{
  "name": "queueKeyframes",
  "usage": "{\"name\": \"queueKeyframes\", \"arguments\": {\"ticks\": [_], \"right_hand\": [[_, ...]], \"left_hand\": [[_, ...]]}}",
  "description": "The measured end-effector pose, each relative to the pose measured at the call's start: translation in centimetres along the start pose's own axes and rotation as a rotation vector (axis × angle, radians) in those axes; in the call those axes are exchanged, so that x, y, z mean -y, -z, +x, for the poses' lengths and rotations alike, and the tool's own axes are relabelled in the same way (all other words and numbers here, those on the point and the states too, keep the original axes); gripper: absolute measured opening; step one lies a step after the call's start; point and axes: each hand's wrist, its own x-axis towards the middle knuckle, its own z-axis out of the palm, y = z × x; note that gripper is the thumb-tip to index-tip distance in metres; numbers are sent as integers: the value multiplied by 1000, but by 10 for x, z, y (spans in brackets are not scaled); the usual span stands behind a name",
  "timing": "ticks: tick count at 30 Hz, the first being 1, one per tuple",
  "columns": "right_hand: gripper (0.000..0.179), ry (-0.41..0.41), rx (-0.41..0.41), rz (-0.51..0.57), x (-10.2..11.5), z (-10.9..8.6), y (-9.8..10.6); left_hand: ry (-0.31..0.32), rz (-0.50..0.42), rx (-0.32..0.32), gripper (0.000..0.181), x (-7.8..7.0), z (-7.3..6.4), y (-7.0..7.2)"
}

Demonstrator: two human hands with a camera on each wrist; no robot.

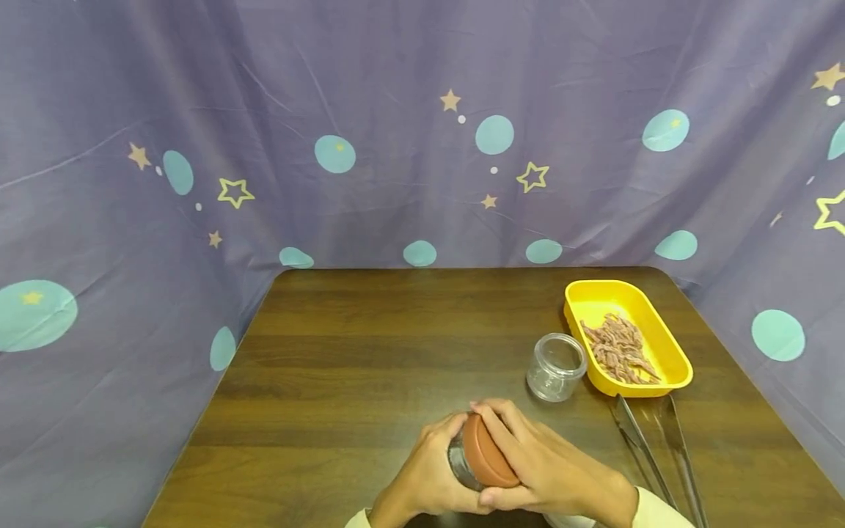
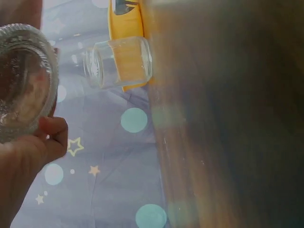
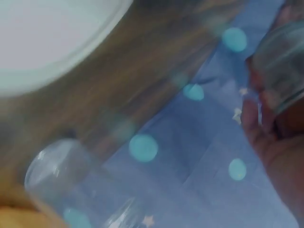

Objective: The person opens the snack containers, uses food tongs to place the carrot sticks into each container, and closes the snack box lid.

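Near the table's front edge, both hands hold a clear jar [image 1: 462,463] with a reddish-brown lid [image 1: 490,456], tilted off the table. My left hand [image 1: 425,469] grips the glass body from the left side. Wrapped over the lid from the right is my right hand [image 1: 544,466], fingers across the top edge and thumb below. In the left wrist view the jar's round base [image 2: 28,85] faces the camera, beside the left thumb. The right wrist view is blurred, with the jar [image 3: 282,66] at its right edge. Whether the lid is tight cannot be seen.
An open clear jar [image 1: 556,369] stands touching or close to a yellow tray [image 1: 670,359] that holds brown shredded strands [image 1: 619,348]. Metal tongs [image 1: 650,458] lie in front of the tray. A white round-edged dish [image 3: 52,47] shows in the right wrist view.
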Motion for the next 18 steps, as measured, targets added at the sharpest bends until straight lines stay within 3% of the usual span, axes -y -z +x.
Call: {"name": "queueKeyframes", "arguments": {"ticks": [3, 5, 8, 11, 13, 18], "right_hand": [[95, 9, 59, 27, -5, -1, 6], [93, -78, 90, 65, -4, 0, 10], [91, -276, 104, 113, 3, 1, 15], [86, -376, 134, 118, 9, 5, 16], [85, -366, 146, 117, 12, 8, 13], [84, -198, 120, 99, 9, 11, 11]], "left_hand": [[12, 18, -27, 75, -1, 1, 0], [26, 61, -63, 76, -2, 2, 0], [71, 192, -116, 78, -4, 4, -2], [87, 324, -143, 80, -4, 5, -5], [74, 327, -151, 80, -4, 5, -5], [32, 123, -128, 76, -2, 3, -3]]}}
